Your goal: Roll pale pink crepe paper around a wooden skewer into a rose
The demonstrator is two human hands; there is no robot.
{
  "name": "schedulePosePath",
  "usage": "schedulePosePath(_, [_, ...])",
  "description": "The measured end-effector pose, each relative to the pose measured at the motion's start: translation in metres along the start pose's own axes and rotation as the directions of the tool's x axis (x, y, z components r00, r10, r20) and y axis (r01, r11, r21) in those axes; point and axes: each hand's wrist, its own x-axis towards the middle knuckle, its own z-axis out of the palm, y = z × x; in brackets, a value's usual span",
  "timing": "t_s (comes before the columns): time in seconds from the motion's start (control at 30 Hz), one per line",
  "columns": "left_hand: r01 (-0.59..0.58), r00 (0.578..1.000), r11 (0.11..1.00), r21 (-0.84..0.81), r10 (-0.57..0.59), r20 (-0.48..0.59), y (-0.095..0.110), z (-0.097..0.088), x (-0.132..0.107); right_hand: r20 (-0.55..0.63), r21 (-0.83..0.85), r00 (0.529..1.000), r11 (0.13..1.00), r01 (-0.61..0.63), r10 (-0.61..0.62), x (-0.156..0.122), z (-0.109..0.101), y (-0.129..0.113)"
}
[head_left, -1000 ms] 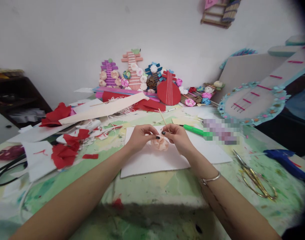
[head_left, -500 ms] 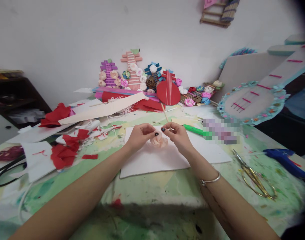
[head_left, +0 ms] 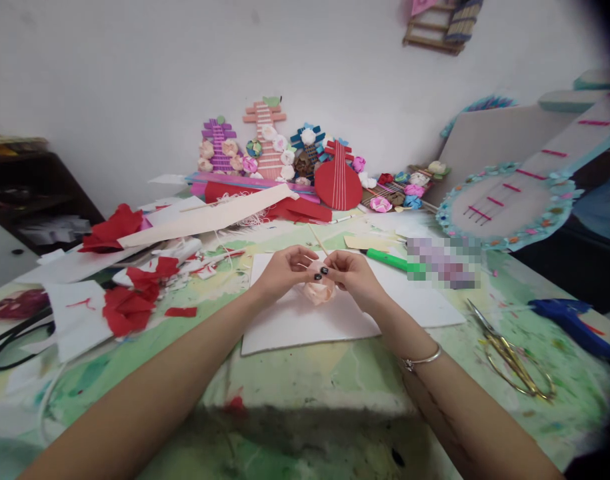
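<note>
A pale peach paper flower [head_left: 319,291] is held between my two hands, above a white board [head_left: 305,330]. My left hand [head_left: 289,272] pinches the flower's upper left edge between thumb and fingers. My right hand [head_left: 352,275] is closed at its upper right, with a thin wooden stick [head_left: 317,238] pointing up and away from its fingers. Both thumb tips, with dark nails, almost meet over the flower. The stick's lower end is hidden behind the fingers and flower.
Gold-handled scissors [head_left: 517,363] and a blue glue gun [head_left: 575,323] lie at the right. A green cutter [head_left: 389,260] rests behind my right hand. Red paper scraps [head_left: 129,310] clutter the left. Decorated paper instruments, including a red one [head_left: 338,183], stand along the wall.
My right hand has moved left, bringing the stick toward the flower and tilting it further left. The two thumbs are now closer together, and more of the flower shows below them.
</note>
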Motion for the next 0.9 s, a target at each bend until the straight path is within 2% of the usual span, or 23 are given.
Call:
schedulePosePath(0.1, [0.045, 0.998, 0.999, -0.007, -0.045, 0.037, 0.001, -0.001, 0.0, -0.032, 0.03, 0.999, 0.999, -0.022, 0.023, 0.0, 0.001, 0.0])
schedulePosePath(0.2, [0.06, 0.998, 0.998, 0.014, -0.06, 0.014, 0.002, -0.002, 0.001, -0.055, 0.018, 0.997, 0.999, -0.05, 0.051, 0.0, 0.002, 0.001])
schedulePosePath(0.37, [0.036, 0.999, 0.998, 0.042, -0.034, -0.04, 0.002, -0.004, 0.002, -0.09, -0.139, 0.996, 0.99, -0.022, 0.01, 0.001, 0.001, 0.002])
schedulePosePath(0.57, [0.017, 1.0, 0.999, 0.03, -0.017, 0.006, 0.004, -0.004, 0.0, -0.01, -0.288, 0.995, 0.954, 0.089, -0.096, 0.0, 0.0, -0.002])
schedulePosePath(0.7, [0.028, 0.999, 0.998, 0.063, -0.025, -0.037, 0.006, -0.005, -0.001, 0.004, -0.399, 0.978, 0.896, 0.192, -0.208, -0.003, -0.008, -0.011])
schedulePosePath(0.9, [0.033, 0.998, 0.997, 0.064, -0.03, -0.056, 0.007, -0.005, -0.001, 0.177, -0.562, 0.955, 0.772, 0.297, -0.239, -0.01, -0.025, -0.027])
